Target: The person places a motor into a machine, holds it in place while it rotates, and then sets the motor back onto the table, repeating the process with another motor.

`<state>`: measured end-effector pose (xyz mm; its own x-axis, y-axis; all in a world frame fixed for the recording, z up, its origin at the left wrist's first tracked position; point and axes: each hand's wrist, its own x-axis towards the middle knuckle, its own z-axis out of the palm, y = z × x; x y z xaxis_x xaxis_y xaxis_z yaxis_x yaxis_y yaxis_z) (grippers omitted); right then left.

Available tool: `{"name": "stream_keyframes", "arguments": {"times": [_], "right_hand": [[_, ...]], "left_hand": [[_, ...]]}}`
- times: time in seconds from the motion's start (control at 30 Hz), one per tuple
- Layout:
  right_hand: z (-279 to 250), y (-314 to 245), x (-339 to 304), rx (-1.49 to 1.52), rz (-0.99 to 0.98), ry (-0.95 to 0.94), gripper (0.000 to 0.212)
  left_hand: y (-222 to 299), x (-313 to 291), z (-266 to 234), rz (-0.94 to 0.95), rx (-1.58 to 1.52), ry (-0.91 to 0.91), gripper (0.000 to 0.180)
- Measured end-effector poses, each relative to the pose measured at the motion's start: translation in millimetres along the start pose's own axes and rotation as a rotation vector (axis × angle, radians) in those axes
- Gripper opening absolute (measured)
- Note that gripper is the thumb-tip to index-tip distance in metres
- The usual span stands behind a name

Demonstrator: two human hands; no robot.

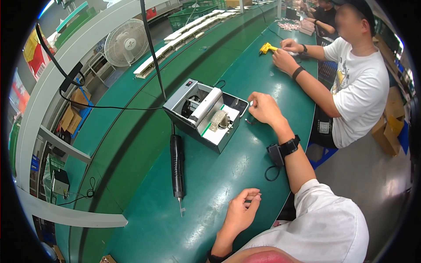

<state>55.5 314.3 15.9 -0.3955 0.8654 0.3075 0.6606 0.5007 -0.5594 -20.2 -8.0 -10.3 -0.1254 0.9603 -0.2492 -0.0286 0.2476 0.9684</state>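
Note:
My right hand (265, 108) reaches to the right side of a grey box-shaped screw feeder (210, 115). Its fingers are pinched at a small white piece (251, 104), too small to name. Just below these fingers a small dark part with thin leads (250, 121) shows against the table. My left hand (243, 210) rests near the table's front edge, fingers loosely curled in, nothing visible in them. Left of it, in front of the feeder, a black electric screwdriver (177, 166) hangs upright with its bit pointing down.
A co-worker (359, 83) sits at the right, hands on a yellow tool (267, 48). The green bench (210, 175) runs away beside a belt (127, 144). White strips (188, 33) lie beyond it. Grey frame posts (79, 217), a fan (127, 42) and hanging cables stand left.

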Motion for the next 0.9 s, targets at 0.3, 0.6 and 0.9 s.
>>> {"name": "stream_keyframes", "arguments": {"times": [0.3,0.6,0.9], "right_hand": [[-2.9,-3.0,-0.3,0.011,0.027,0.059,0.026],[4.0,8.2,0.6,-0.042,0.008,0.084,0.025],[6.5,12.4,0.4,-0.092,0.006,0.152,0.021]], "left_hand": [[0.3,-0.8,0.7,-0.009,-0.004,0.001,0.024],[1.1,-1.8,0.5,-0.01,-0.008,-0.001,0.024],[1.4,-1.3,-0.2,-0.01,0.011,-0.002,0.024]]}}
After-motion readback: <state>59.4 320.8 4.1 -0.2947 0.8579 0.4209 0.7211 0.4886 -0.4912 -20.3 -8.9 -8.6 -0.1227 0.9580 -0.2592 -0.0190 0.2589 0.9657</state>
